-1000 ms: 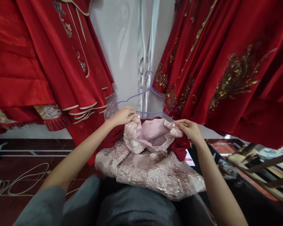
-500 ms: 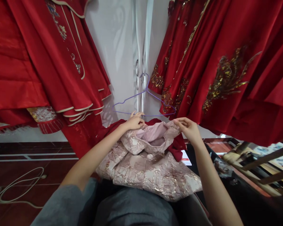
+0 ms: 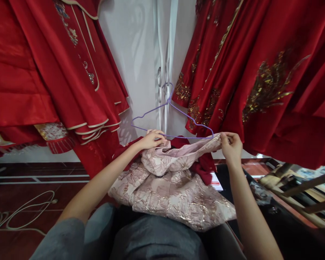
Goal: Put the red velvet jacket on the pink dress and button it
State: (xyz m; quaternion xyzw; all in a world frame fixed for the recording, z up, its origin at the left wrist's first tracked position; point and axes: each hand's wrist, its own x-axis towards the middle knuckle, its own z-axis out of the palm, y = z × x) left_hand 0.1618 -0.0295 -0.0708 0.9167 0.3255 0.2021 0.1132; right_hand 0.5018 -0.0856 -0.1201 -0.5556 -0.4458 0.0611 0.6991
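Note:
A pale pink brocade garment [image 3: 176, 195] with a metallic gold pattern lies across my lap. My left hand [image 3: 153, 139] is closed on its upper edge, right by the bottom bar of a purple wire hanger [image 3: 151, 109]; whether the fingers also grip that bar I cannot tell. My right hand [image 3: 232, 147] pinches the opposite end of the same edge between thumb and fingers, pulling it out taut to the right. The hanger's right corner lies close to that pinched end. Its hook is up against a white upright frame [image 3: 164, 65]. Dark red cloth [image 3: 206, 169] shows behind the garment.
Red garments [image 3: 97, 97] hang on the left, and more red garments with gold sequins [image 3: 265, 90] on the right. A white cable [image 3: 29, 213] lies on the red floor at left. Wooden bars [image 3: 308, 187] stand at right, near a white tag [image 3: 216, 181].
My right hand has moved right, stretching the garment's upper edge outward. The hanger's right end has shifted right and slightly down. My left hand has stayed nearly in place.

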